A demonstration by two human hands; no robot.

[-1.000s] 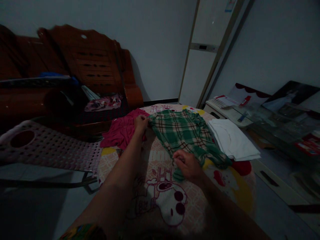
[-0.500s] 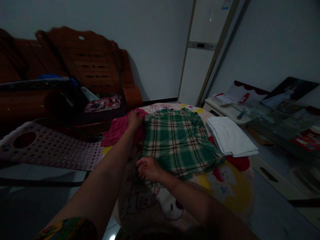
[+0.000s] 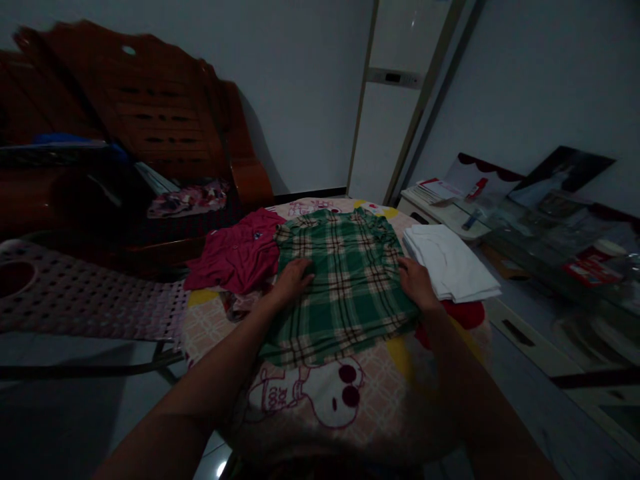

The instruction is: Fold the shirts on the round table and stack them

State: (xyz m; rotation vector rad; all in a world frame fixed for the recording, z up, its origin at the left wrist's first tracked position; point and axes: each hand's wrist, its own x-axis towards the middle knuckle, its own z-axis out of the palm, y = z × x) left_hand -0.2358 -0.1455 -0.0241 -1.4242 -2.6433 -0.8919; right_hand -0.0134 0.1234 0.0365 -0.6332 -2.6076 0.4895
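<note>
Dimly, beyond the right edge of the rounded, cloth-covered table (image 3: 205, 330), a white cabinet (image 3: 543, 353) shows a drawer front cut with a dark slot; its inside is hidden. Higher up, by a pane of glass (image 3: 537, 237), are a red box (image 3: 590, 272) and a pale cup (image 3: 607, 249); I cannot tell whether they stand on or under the pane, nor what either contains. Papers (image 3: 431, 191) lie stacked at the cabinet's far end.

Across the middle of the table is a green plaid shirt (image 3: 345, 287), thin and lightly rippled, with gathered, ruffled edges toward its far corners. The left hand (image 3: 290, 281) rests on the shirt's left part, fingers loosely bent; the right hand (image 3: 417, 283) touches its right border, fingers curled inward. I cannot tell whether either pinches the fabric.

A crumpled magenta garment (image 3: 237, 257) lies along the table's left edge, beside a bit of patterned cloth (image 3: 239, 305). Near the right edge lies white cloth (image 3: 450, 260), folded into a thick, flat rectangle. Past the left edge stand a chair (image 3: 100, 297) of pale woven straps and a glossy, carved wooden bench (image 3: 150, 127) bearing flowered fabric (image 3: 193, 199).
</note>
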